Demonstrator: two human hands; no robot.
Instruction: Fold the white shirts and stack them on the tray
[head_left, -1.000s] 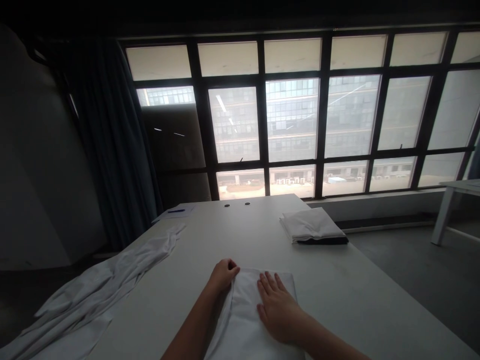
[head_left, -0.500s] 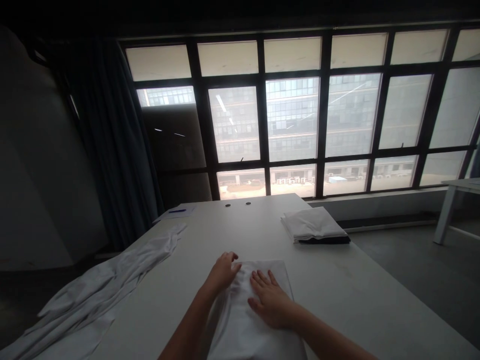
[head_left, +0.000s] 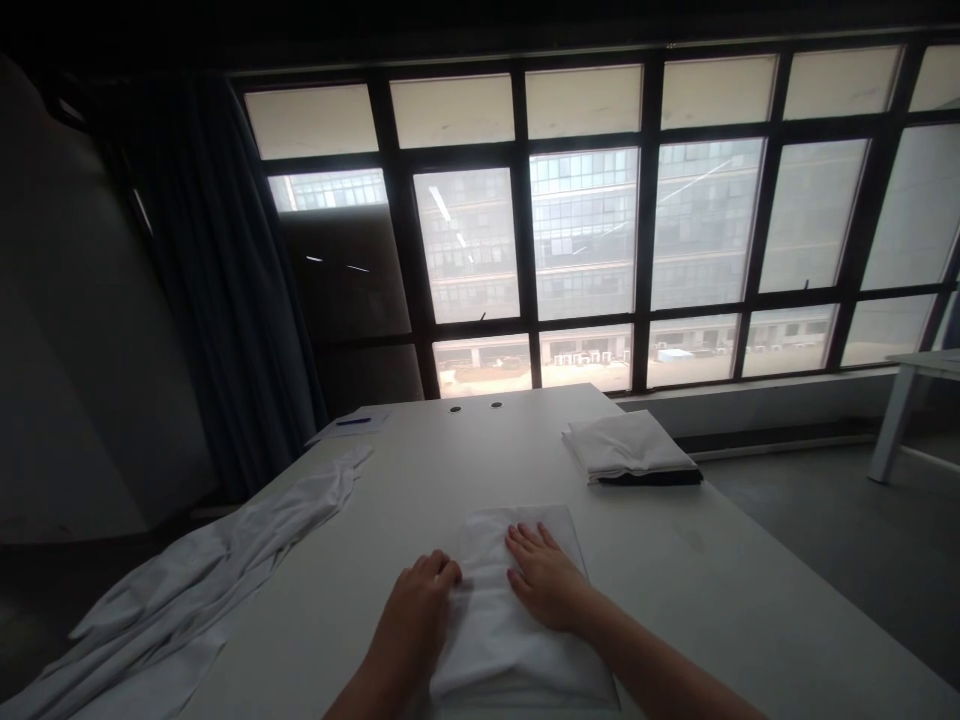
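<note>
Folded white cloth (head_left: 491,640): one, roughly rectangular, flat on the bench (head_left: 450,475) at its near end, lightly creased; clock bearings below are taken from it, with 12 toward the windows (head_left: 585,240).
Left hand (head_left: 424,600): at the cloth's 9 o'clock edge, touching it; grip with fingers curled, whether any fabric is pinched cannot be told.
Right hand (head_left: 544,580): palm down on the cloth, toward its 1 o'clock corner; grip laid flat, fingers slightly spread.
Folded stack (head_left: 630,445): white fabric over a black layer (head_left: 656,479), near the bench's edge, between 1 and 2 o'clock.
Loose white fabric (head_left: 225,550): long, rumpled, along the bench's edge, about 9 to 10 o'clock.
Papers (head_left: 375,423): far end, about 11 o'clock, dark pen (head_left: 353,421) on top.
Round fittings (head_left: 455,409): two, set in the bench top, near 12 o'clock.
</note>
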